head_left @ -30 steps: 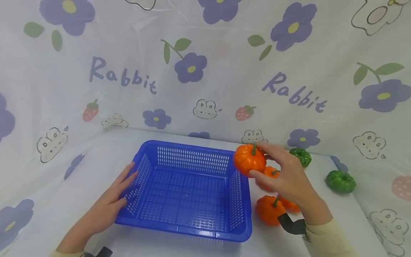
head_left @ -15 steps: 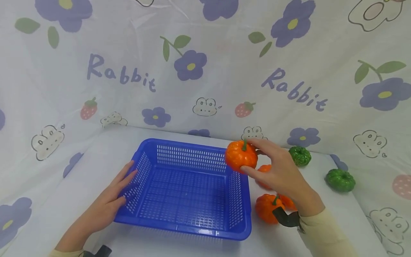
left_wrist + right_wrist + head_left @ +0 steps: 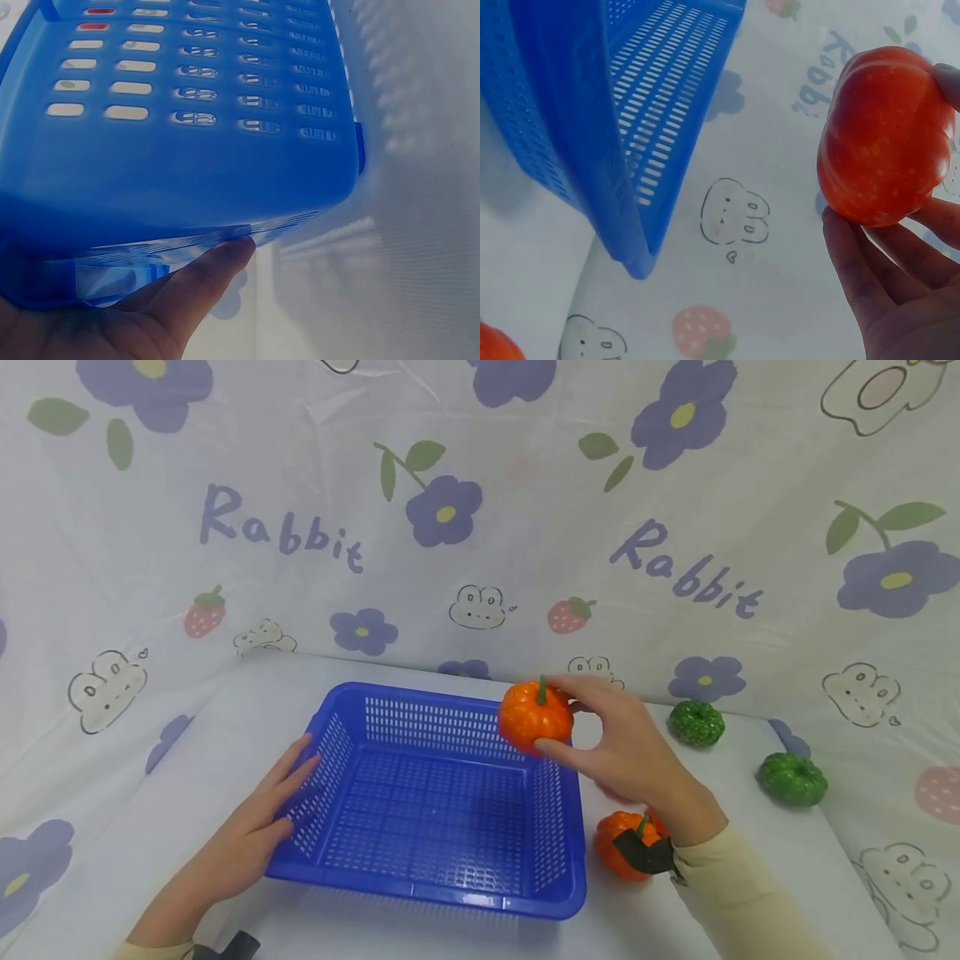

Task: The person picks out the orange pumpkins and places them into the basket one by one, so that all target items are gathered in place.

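1. Clock centred on the basket, head view, 12 pointing away from the person. Nearest: black piece [image 3: 238, 946] by the left cuff [image 3: 153, 952], 7–8 o'clock.
2. Left hand [image 3: 251, 835]: at 9 o'clock, fingers spread, straightish, touching the basket's side. Left wrist view has a digit against the slotted wall.
3. Basket [image 3: 414, 893]: blue plastic, slotted walls, upright on the white table [image 3: 247, 718]. Inside, the gridded floor shows from wall to wall.
4. Near pumpkin [image 3: 617, 846]: orange, on the table just outside the basket, a little past 3. Black strap [image 3: 645, 853] on the right wrist covers part of it. More orange shows right behind it, and a sliver beneath the right hand; both mostly hidden.
5. Right hand [image 3: 626, 739]: at 2, thumb and fingers closed around the held pumpkin [image 3: 534, 720]. That one's orange, green stem up, raised, lined up with the basket's 1–2 corner; right wrist view shows it apart from the rim.
6. Green pumpkins: one [image 3: 792, 779] just before 3, well apart from the basket; a speckled one [image 3: 696, 723] at 2, farther back.
7. Cloth [image 3: 525, 510] behind, at 12: flowers, bunnies, "Rabbit" lettering.
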